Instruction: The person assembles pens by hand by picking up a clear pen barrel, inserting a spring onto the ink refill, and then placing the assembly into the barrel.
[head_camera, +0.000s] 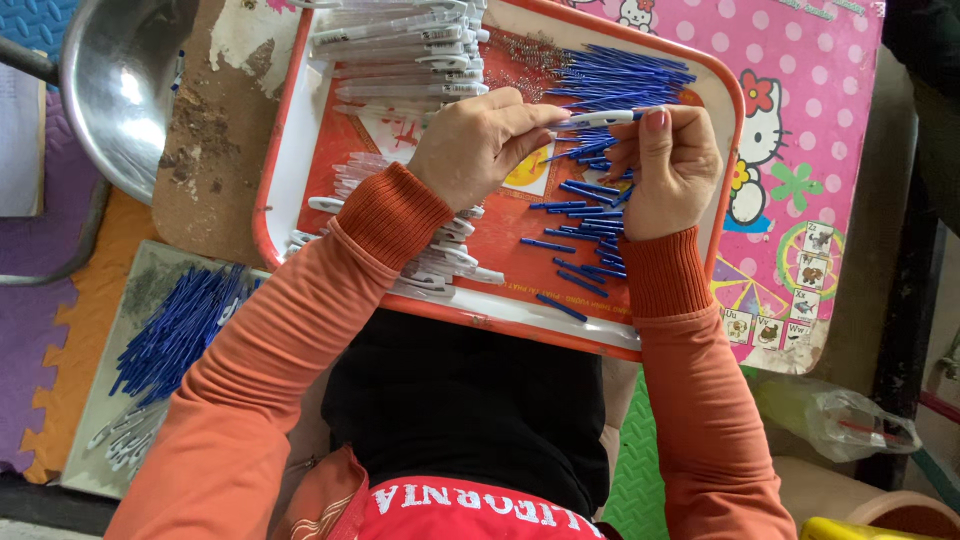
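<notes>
Pen barrel (600, 118) sits pinched between my left hand (478, 140) and right hand (668, 165). Loose blue refills (585, 225) lie under my fingers; finished pens (400, 45) are stacked beyond my left fingers, many refills left.

Glossy plastic tray (290, 150), smooth blue plastic refills (610, 80), shiny metal bowl (120, 80), ribbed cloth sleeves (390, 215).

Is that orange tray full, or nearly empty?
Fairly full. The orange tray holds white pen barrels along one side, loose blue refills on the other; some bare tray shows between them.
</notes>
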